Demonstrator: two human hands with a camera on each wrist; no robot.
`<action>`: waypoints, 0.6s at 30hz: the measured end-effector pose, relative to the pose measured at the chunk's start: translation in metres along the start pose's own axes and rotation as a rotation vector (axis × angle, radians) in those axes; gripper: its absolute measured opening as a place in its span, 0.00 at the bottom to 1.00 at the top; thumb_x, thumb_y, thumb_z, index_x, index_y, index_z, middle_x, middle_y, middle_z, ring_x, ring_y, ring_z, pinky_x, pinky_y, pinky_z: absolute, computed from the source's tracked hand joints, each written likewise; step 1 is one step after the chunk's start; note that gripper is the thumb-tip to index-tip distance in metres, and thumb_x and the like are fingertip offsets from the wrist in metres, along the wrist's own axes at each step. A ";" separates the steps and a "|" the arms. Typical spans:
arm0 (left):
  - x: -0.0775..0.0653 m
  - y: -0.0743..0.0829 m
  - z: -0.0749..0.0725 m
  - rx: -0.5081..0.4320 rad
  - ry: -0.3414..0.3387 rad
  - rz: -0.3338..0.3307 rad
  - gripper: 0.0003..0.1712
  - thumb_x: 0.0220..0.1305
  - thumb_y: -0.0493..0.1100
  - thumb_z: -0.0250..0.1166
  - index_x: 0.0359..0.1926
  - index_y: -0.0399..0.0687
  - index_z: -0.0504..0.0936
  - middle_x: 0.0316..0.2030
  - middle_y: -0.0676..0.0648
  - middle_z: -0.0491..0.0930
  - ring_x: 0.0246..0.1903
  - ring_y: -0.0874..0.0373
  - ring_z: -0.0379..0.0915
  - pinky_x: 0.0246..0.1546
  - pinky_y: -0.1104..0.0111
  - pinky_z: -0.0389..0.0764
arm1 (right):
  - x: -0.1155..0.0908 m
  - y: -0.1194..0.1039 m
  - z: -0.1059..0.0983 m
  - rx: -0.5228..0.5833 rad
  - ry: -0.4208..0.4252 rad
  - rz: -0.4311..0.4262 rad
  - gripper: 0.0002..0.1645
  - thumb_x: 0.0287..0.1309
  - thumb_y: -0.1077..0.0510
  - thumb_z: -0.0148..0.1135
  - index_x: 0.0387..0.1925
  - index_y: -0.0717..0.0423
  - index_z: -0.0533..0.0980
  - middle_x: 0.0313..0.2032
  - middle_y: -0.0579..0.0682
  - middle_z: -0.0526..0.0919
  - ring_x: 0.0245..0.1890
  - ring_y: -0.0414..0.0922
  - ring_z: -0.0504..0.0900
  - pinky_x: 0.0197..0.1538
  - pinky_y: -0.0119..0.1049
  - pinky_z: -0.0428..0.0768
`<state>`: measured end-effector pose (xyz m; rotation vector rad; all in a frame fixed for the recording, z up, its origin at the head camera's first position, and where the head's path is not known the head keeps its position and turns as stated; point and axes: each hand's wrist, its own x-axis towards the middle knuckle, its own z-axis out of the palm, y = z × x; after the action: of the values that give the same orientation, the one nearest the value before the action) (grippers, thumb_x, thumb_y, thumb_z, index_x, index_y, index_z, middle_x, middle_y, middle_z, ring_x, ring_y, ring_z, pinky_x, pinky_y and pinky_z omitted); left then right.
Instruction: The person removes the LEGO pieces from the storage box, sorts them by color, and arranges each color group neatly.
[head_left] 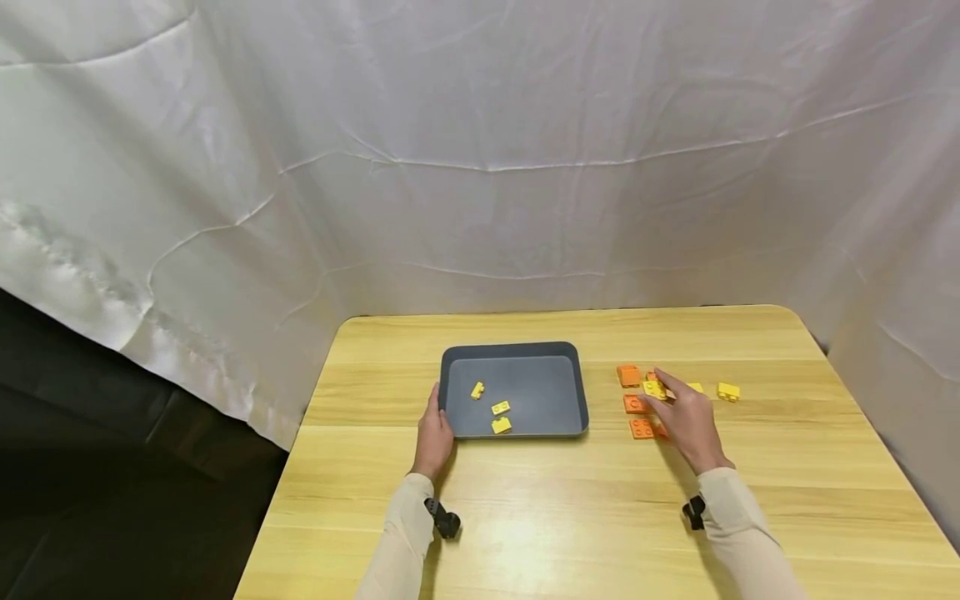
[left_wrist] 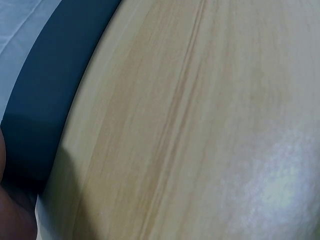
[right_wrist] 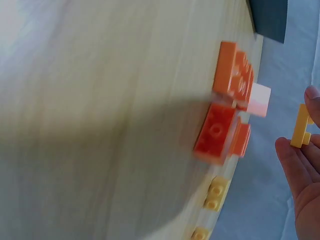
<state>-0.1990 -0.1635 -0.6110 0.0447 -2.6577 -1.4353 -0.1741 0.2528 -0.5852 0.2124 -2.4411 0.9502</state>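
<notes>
My right hand (head_left: 689, 423) pinches a small yellow toy brick (head_left: 654, 389) between thumb and fingertips, just over a group of orange bricks. In the right wrist view the yellow brick (right_wrist: 300, 127) is raised clear of the table, studs towards the hand. Orange bricks (head_left: 641, 429) lie beneath and left of that hand, some partly covered by it. My left hand (head_left: 432, 440) grips the near left corner of a dark grey tray (head_left: 536, 421), with the thumb at the rim. Three yellow bricks (head_left: 501, 425) lie inside the tray, towards its left half.
A yellow brick (head_left: 728, 392) lies on the table to the right of my right hand, and another (head_left: 696, 387) shows partly beside it. The wooden table (head_left: 555, 517) ends at a pale curtain (head_left: 487, 225) behind and at the sides.
</notes>
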 end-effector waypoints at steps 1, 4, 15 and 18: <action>0.000 0.000 0.000 -0.002 0.001 0.000 0.31 0.78 0.26 0.43 0.79 0.30 0.53 0.75 0.29 0.60 0.74 0.34 0.58 0.75 0.46 0.62 | -0.001 0.002 -0.002 -0.002 0.005 -0.001 0.33 0.49 0.69 0.80 0.57 0.76 0.79 0.49 0.73 0.84 0.29 0.61 0.89 0.31 0.57 0.88; 0.000 0.001 0.000 -0.001 0.000 0.002 0.31 0.79 0.26 0.43 0.79 0.30 0.53 0.75 0.29 0.60 0.74 0.34 0.57 0.75 0.46 0.62 | -0.005 0.007 -0.007 -0.017 0.001 0.025 0.32 0.50 0.69 0.79 0.57 0.76 0.79 0.49 0.74 0.84 0.25 0.59 0.88 0.27 0.51 0.88; -0.001 0.000 -0.001 -0.003 0.003 0.002 0.31 0.78 0.26 0.43 0.79 0.29 0.53 0.75 0.29 0.60 0.74 0.35 0.58 0.75 0.46 0.62 | -0.014 0.029 -0.021 -0.041 0.025 0.067 0.32 0.49 0.70 0.79 0.56 0.80 0.77 0.45 0.78 0.83 0.30 0.66 0.87 0.34 0.63 0.86; -0.001 0.001 0.000 -0.004 0.004 0.007 0.31 0.78 0.26 0.43 0.79 0.29 0.53 0.75 0.29 0.60 0.74 0.34 0.58 0.75 0.46 0.62 | -0.016 0.035 -0.023 -0.068 0.041 0.074 0.32 0.49 0.70 0.79 0.55 0.80 0.77 0.44 0.78 0.83 0.32 0.69 0.86 0.35 0.66 0.84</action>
<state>-0.1976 -0.1629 -0.6098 0.0374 -2.6490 -1.4368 -0.1617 0.2934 -0.5994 0.0783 -2.4532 0.8928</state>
